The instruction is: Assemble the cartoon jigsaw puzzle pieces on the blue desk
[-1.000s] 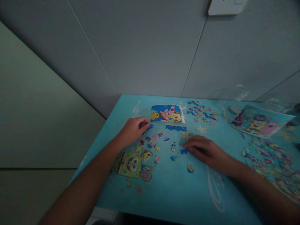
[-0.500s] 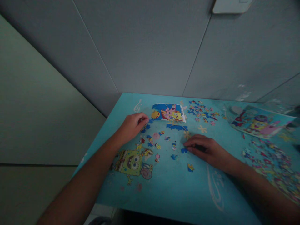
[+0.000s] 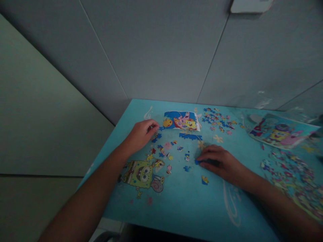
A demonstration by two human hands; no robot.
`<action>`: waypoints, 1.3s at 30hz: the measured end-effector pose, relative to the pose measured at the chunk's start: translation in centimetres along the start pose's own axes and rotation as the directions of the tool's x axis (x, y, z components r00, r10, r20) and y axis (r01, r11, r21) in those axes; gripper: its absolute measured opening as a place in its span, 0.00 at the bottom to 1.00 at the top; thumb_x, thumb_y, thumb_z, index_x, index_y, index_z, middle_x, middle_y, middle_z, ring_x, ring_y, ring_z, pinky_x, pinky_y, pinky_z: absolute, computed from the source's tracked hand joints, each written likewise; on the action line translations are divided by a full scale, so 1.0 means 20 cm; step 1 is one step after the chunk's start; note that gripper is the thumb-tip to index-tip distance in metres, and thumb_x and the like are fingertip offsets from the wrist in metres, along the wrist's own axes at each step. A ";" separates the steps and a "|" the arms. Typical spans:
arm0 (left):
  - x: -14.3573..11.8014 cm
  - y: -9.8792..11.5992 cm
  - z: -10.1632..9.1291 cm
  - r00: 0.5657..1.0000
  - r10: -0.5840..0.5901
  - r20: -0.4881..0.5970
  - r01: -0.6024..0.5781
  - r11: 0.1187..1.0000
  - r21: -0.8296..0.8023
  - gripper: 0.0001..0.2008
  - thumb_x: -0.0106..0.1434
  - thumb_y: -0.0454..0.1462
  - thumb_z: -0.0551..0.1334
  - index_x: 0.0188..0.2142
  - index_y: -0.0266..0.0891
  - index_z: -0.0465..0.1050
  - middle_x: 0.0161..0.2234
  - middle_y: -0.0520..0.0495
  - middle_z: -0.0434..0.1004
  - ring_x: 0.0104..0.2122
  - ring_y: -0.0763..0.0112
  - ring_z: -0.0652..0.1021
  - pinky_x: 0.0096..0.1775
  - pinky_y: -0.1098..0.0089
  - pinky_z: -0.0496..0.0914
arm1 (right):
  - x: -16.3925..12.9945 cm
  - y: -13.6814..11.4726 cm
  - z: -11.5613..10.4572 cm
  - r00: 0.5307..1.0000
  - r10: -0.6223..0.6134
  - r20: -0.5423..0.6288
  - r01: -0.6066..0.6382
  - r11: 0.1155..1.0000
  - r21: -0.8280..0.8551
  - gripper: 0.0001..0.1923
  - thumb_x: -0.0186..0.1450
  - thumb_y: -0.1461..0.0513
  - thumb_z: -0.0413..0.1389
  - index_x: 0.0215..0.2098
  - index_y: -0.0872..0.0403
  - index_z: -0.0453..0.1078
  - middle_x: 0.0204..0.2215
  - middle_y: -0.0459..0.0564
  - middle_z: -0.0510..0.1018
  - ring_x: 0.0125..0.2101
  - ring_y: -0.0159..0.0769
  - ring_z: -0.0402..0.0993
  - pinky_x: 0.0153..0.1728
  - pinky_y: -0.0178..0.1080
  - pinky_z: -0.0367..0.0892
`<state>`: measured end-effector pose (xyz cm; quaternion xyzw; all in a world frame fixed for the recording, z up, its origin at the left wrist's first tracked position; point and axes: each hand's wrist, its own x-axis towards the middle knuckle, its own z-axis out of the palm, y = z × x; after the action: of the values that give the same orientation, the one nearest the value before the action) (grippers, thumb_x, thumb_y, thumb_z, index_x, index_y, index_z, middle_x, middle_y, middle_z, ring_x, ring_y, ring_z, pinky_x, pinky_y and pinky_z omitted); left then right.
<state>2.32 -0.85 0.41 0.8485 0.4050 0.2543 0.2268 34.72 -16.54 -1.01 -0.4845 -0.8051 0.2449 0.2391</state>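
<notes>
Puzzle pieces point(image 3: 168, 151) lie scattered on the turquoise table point(image 3: 186, 201) between your hands. Your left hand point(image 3: 141, 134) curls loosely over blue pieces beside the assembled picture section point(image 3: 181, 121). Your right hand point(image 3: 219, 161) rests flat, fingertips touching a blue piece point(image 3: 196, 162).

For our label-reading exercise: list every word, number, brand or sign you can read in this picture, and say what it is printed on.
No text can be read.
Small picture card: cartoon art only; no lettering is legible.
Large puzzle sheet: cartoon art; any print is too blurred.
Table: white swirls and a cartoon figure, no words.
Wall plate: blank as seen.
</notes>
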 end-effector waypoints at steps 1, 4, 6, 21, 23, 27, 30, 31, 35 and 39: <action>0.00 0.00 0.00 1.000 -0.001 -0.011 0.001 1.000 0.006 0.09 0.71 0.41 0.58 0.41 0.41 0.75 0.35 0.50 0.80 0.35 0.68 0.78 0.40 0.67 0.70 | 0.00 0.00 0.00 1.000 -0.002 -0.005 0.002 1.000 0.000 0.09 0.70 0.60 0.60 0.46 0.45 0.80 0.41 0.50 0.80 0.43 0.39 0.77 0.48 0.45 0.73; 0.00 -0.01 -0.01 1.000 0.002 -0.031 -0.001 1.000 0.017 0.09 0.72 0.41 0.57 0.42 0.41 0.75 0.37 0.48 0.80 0.36 0.67 0.78 0.41 0.67 0.70 | 0.00 0.00 0.00 1.000 0.011 -0.009 -0.010 1.000 0.004 0.08 0.70 0.59 0.60 0.45 0.46 0.80 0.41 0.50 0.80 0.44 0.40 0.77 0.49 0.46 0.73; 0.00 -0.02 -0.01 1.000 0.006 -0.031 -0.006 1.000 0.020 0.10 0.72 0.41 0.57 0.42 0.41 0.75 0.37 0.48 0.80 0.36 0.68 0.78 0.41 0.67 0.70 | -0.01 0.00 0.00 1.000 0.028 -0.003 -0.028 1.000 0.007 0.07 0.69 0.59 0.60 0.45 0.46 0.79 0.42 0.50 0.80 0.45 0.40 0.77 0.50 0.46 0.73; 0.00 -0.02 0.01 1.000 0.028 0.013 -0.028 0.999 0.036 0.08 0.72 0.40 0.58 0.40 0.41 0.74 0.35 0.50 0.79 0.34 0.68 0.78 0.39 0.68 0.69 | -0.02 0.01 0.01 1.000 -0.014 0.013 0.015 0.998 -0.067 0.10 0.70 0.60 0.59 0.49 0.44 0.78 0.43 0.51 0.79 0.45 0.41 0.76 0.50 0.48 0.72; 0.00 -0.02 0.01 1.000 0.026 0.016 -0.026 0.999 0.040 0.08 0.72 0.40 0.58 0.41 0.41 0.75 0.35 0.50 0.79 0.35 0.68 0.78 0.39 0.68 0.69 | -0.02 0.00 0.01 1.000 -0.012 0.014 0.013 0.998 -0.065 0.10 0.70 0.60 0.58 0.48 0.44 0.78 0.43 0.51 0.79 0.45 0.41 0.76 0.51 0.48 0.72; 0.00 -0.03 0.01 0.999 0.022 0.023 -0.023 0.998 0.054 0.08 0.72 0.40 0.58 0.41 0.41 0.75 0.35 0.50 0.79 0.35 0.68 0.78 0.39 0.68 0.69 | -0.01 -0.01 0.00 1.000 -0.007 0.015 0.008 0.999 -0.040 0.09 0.70 0.61 0.58 0.47 0.45 0.79 0.43 0.51 0.79 0.46 0.40 0.77 0.51 0.46 0.72; 0.00 -0.02 0.01 0.999 0.020 0.029 -0.022 0.998 0.057 0.08 0.71 0.40 0.59 0.41 0.41 0.75 0.36 0.50 0.80 0.35 0.68 0.78 0.39 0.68 0.70 | -0.01 -0.01 -0.02 0.999 0.023 0.026 -0.022 0.999 -0.024 0.09 0.70 0.62 0.57 0.45 0.47 0.79 0.43 0.50 0.80 0.44 0.39 0.78 0.49 0.44 0.73; 0.00 -0.02 0.01 0.999 0.018 0.030 -0.020 0.998 0.057 0.08 0.71 0.40 0.59 0.40 0.41 0.75 0.36 0.49 0.80 0.35 0.68 0.78 0.39 0.67 0.70 | -0.01 0.00 -0.03 0.998 0.054 0.016 -0.054 0.998 -0.034 0.08 0.70 0.61 0.57 0.45 0.47 0.79 0.42 0.50 0.81 0.42 0.38 0.79 0.47 0.43 0.73; 0.00 -0.02 0.02 0.999 0.013 0.035 -0.015 0.998 0.063 0.08 0.71 0.40 0.59 0.40 0.40 0.75 0.36 0.49 0.80 0.35 0.67 0.78 0.39 0.67 0.70 | -0.02 0.01 -0.06 0.947 0.290 -0.140 -0.311 0.935 -0.168 0.08 0.69 0.57 0.58 0.39 0.49 0.79 0.36 0.49 0.83 0.35 0.40 0.80 0.38 0.41 0.74; 0.00 -0.04 0.02 0.999 0.024 0.034 -0.026 0.998 0.061 0.09 0.71 0.41 0.59 0.41 0.41 0.75 0.36 0.49 0.80 0.35 0.67 0.78 0.39 0.67 0.69 | -0.03 0.04 -0.10 0.884 0.407 -0.232 -0.459 0.851 -0.257 0.15 0.70 0.50 0.56 0.33 0.49 0.78 0.28 0.48 0.82 0.28 0.41 0.78 0.29 0.42 0.70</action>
<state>2.15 -0.50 -0.29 0.8641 0.3981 0.2305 0.2044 36.70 -16.38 0.05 -0.7036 -0.6795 0.1236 0.1675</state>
